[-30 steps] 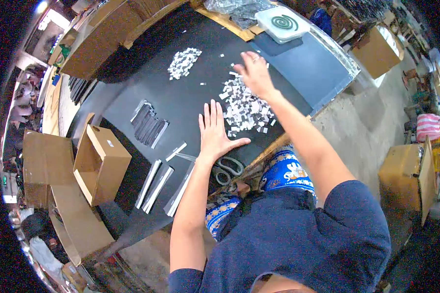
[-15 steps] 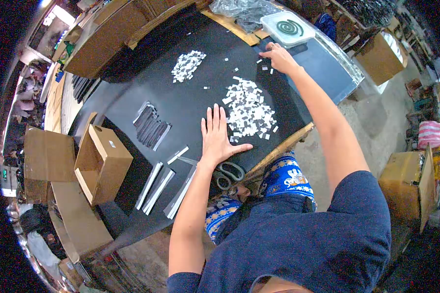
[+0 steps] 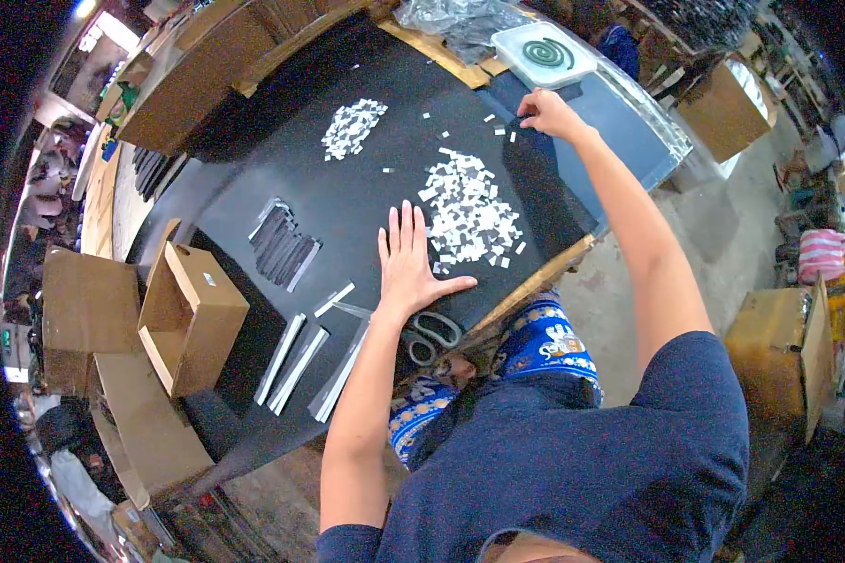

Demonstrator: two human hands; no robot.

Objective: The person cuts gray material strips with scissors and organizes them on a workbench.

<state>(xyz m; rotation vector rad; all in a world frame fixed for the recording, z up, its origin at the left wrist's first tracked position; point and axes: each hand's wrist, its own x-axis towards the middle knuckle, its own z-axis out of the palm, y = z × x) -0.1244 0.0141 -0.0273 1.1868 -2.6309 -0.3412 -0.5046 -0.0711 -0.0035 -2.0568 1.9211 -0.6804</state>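
My left hand (image 3: pixel 407 272) lies flat on the black tabletop, fingers stretched and thumb out to the right. Just beyond its thumb and fingertips is a large loose heap of small white and dark rectangular pieces (image 3: pixel 472 211). My right hand (image 3: pixel 550 114) is at the far right of the table, its fingers curled in together; whatever they hold, if anything, is too small to make out. A few loose pieces (image 3: pixel 500 132) lie just left of it. Scissors (image 3: pixel 434 330) with grey handles rest near my left wrist, partly hidden by it.
A smaller heap of pieces (image 3: pixel 353 129) lies farther back. Dark strips (image 3: pixel 284 246) and long white-edged strips (image 3: pixel 297 371) lie at left. An open cardboard box (image 3: pixel 207 319) stands on the left side. A plastic tub (image 3: pixel 545 56) with a green coil sits at the back right.
My right hand has drawn slightly toward me and right, away from the tub, and its fingers have curled in. My left hand stays flat in place. The whole view has shifted slightly.
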